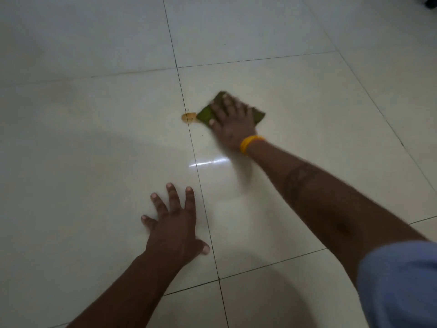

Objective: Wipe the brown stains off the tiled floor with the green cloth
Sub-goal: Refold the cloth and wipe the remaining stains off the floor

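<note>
One brown stain (pixel 188 117) shows on the tiled floor (pixel 94 138), sitting just right of the dark grout line (pixel 189 129) that runs away from me. Going left to right: my left hand (pixel 173 223) is spread flat and open on the floor, bracing me and holding nothing; the stain comes next; then the green cloth (pixel 208 113), its left edge touching the stain, pressed down under my right hand (pixel 233 121), fingers splayed flat on top rather than curled around it. If I drag sideways with light pressure, I judge the wet patch could smear across the tile or get pushed into the grout. The glossy floor could also let my bracing palm slip. No containers are in view.
</note>
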